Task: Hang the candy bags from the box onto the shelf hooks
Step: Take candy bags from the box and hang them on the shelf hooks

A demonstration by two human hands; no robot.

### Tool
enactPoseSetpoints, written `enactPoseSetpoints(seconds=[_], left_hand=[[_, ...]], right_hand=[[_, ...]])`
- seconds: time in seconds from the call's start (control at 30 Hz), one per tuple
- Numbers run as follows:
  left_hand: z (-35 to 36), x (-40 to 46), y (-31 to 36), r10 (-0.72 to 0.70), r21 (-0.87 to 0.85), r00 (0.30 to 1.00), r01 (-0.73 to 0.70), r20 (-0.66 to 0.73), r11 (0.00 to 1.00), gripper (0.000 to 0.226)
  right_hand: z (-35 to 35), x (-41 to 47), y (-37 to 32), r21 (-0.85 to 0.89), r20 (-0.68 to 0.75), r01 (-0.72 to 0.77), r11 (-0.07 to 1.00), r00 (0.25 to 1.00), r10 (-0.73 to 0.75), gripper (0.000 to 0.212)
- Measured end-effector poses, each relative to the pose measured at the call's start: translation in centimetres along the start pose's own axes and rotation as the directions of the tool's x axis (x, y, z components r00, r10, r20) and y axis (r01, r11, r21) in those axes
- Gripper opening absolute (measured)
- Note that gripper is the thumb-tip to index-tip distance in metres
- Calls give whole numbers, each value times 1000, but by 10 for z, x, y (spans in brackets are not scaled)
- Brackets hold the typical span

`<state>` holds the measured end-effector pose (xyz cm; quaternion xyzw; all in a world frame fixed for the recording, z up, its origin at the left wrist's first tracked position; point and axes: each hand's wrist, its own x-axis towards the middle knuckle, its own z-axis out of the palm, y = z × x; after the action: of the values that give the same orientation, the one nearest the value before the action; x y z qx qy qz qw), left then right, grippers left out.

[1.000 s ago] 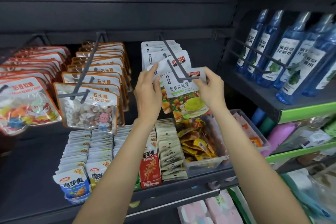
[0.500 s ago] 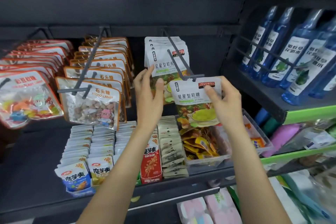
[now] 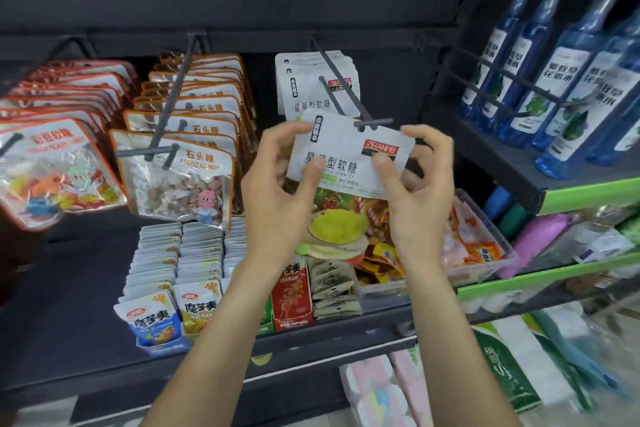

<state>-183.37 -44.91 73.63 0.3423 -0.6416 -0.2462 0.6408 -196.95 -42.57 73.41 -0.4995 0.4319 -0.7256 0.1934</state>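
1. Head view, grips. Left hand (image 3: 277, 184) holds the top left part of a white candy bag (image 3: 349, 156): thumb on the front face, fingers curled behind the upper left corner. Grip narrow, closed on the bag.
2. Right hand (image 3: 419, 191) holds the same bag at its top right: thumb pressed on the front below the red brand label, fingers curled round the right edge. Grip narrow, closed on the bag.
3. Hand pose. Both forearms rise from the bottom edge; backs of the hands face the camera, one at each side of the bag.
4. Bag position. Top edge of the bag sits at the front tip of the dark shelf hook (image 3: 349, 104), slightly tilted. Whether the hook passes through the hang hole: cannot tell.
5. More white bags (image 3: 311, 87) hang further back on this hook.
6. Clear box (image 3: 491, 253) with assorted candy stands on the shelf below, behind the right wrist.
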Motion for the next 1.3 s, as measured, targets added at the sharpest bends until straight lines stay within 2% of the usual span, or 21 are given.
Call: enactPoseSetpoints(seconds=[0.1,0.23,0.43,0.7,1.17,1.3], left_hand=[[0,9,-4,14,109,1000,-16,12,994,31],[3,9,-3,57,210,998,-55,-3,976,34],[4,5,-7,-14,209,999,22,-37,978,40],[9,3,-7,63,259,997,-51,-39,964,50],[11,-1,-8,129,337,991,-113,-26,935,49],[13,3,-11,129,323,991,-113,-31,940,49]], right_hand=[[3,-1,4,-38,9,0,999,1000,1,28],[1,-1,6,-64,29,3,998,1000,-1,26],[-1,-7,9,-68,63,-11,998,998,16,26],[-1,-8,11,-60,24,25,998,999,-24,28],[6,-16,28,-127,-112,107,986,986,-121,28],[7,-12,28,-101,-103,81,992,990,-92,31]])
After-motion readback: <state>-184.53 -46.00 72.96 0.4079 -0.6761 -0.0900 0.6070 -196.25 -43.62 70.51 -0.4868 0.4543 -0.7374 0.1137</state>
